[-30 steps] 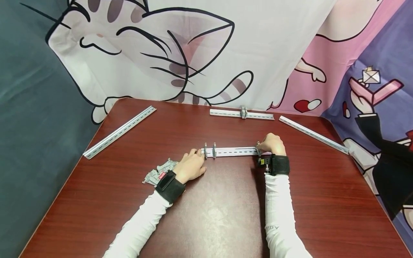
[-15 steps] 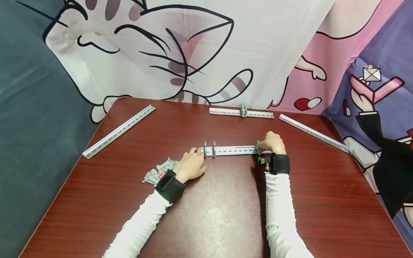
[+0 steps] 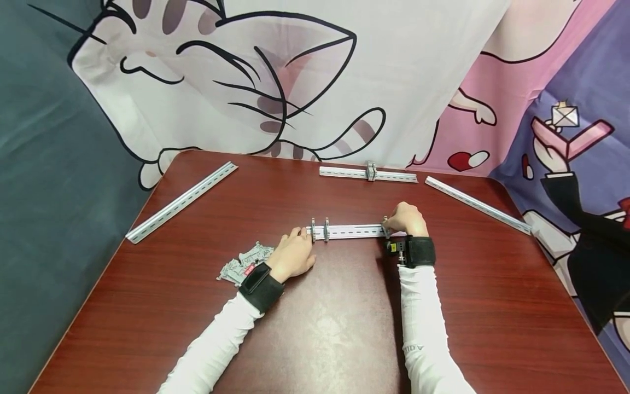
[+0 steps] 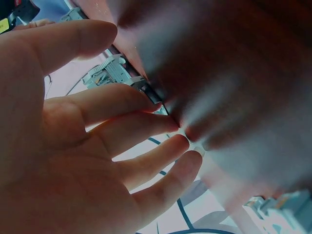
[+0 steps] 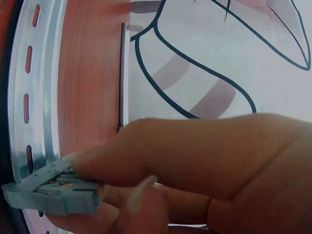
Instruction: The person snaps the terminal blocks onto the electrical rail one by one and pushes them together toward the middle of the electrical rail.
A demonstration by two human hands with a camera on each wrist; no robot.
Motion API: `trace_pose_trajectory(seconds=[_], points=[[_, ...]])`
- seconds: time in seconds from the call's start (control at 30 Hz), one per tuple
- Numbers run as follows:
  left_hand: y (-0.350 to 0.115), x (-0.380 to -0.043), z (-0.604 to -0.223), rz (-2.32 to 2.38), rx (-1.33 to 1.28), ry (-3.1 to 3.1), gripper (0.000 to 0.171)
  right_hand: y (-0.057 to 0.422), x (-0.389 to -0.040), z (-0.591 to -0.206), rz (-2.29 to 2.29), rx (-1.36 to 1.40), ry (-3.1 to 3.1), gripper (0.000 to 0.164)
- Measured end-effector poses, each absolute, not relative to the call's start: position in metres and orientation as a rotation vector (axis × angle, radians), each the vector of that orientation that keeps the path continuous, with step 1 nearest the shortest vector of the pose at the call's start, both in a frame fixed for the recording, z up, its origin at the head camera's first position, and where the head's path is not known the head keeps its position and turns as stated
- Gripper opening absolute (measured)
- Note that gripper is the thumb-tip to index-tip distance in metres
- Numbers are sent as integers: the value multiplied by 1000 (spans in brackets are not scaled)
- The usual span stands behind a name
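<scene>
A slotted metal DIN rail [image 3: 355,231] lies crosswise on the table, with two thin grey terminal blocks [image 3: 320,230] standing across it near its left end. My left hand [image 3: 291,256] rests its fingertips at that left end; in the left wrist view the fingers [image 4: 131,126] reach out fairly straight, with a grey block [image 4: 112,70] on the rail beyond them. Near the rail's right end, my right hand [image 3: 407,220] pinches another grey terminal block [image 5: 56,190] between thumb and fingers. In the right wrist view this block sits over the slotted rail [image 5: 29,92].
Beside my left wrist lies a pile of grey terminal blocks [image 3: 236,266] with a red piece among them. Bare rails rest at the left [image 3: 182,202] and right [image 3: 477,204]. At the back, another rail [image 3: 339,172] carries a cluster of grey blocks [image 3: 371,171].
Over the last half second my right hand has moved a little left along the rail, and the pinched terminal block with it. My left hand stays at the rail's left end.
</scene>
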State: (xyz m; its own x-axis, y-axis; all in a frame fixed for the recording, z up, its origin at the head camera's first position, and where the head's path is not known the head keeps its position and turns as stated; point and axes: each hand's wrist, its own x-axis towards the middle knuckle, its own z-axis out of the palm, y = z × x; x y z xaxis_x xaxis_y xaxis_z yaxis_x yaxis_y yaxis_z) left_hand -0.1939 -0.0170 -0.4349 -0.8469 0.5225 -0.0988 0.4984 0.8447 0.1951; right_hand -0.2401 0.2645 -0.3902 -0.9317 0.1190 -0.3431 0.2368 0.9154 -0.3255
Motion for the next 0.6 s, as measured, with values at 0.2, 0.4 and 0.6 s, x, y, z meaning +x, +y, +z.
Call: trace_pose_trajectory(seconds=[0.2, 0.4, 0.6], points=[[-17, -194, -434, 262, 801, 2866, 47, 260, -241, -390, -523, 276, 2756, 27], [-16, -195, -433, 260, 798, 2866, 48, 255, -242, -390, -536, 285, 2759, 26], [-16, -194, -433, 251, 790, 2866, 48, 253, -242, -392, -537, 249, 2769, 22]])
